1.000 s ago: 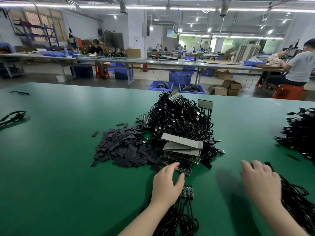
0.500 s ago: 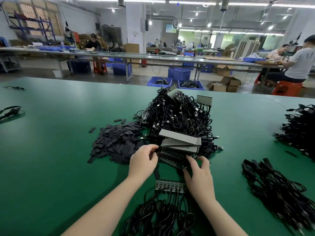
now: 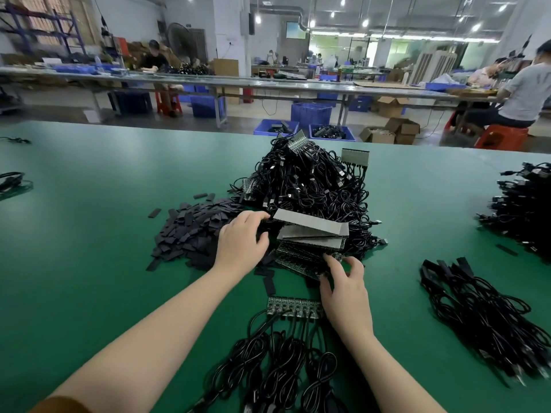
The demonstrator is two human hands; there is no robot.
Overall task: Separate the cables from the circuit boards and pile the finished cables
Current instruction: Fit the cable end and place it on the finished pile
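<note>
A stack of grey-backed circuit boards [image 3: 311,232] leans against the front of a big heap of black cables still joined to boards [image 3: 310,183]. My left hand [image 3: 243,244] holds the stack's left end, fingers curled over the top board's corner. My right hand [image 3: 343,289] pinches the front right edge of the lowest board. Just below my hands lies one circuit board [image 3: 293,307] flat on the green table [image 3: 89,263], its coiled cables [image 3: 283,368] trailing toward me. A pile of loose finished cables [image 3: 483,317] lies to the right.
A mound of small black sleeves [image 3: 193,231] sits left of the stack, with a few strays around it. Another dark cable heap [image 3: 524,210] is at the far right edge, and a lone cable [image 3: 12,181] at the far left. People work at benches behind.
My right hand came in from the finished cable pile on the right to the board stack. My left hand moved up and left from the near board to the stack's left end.
</note>
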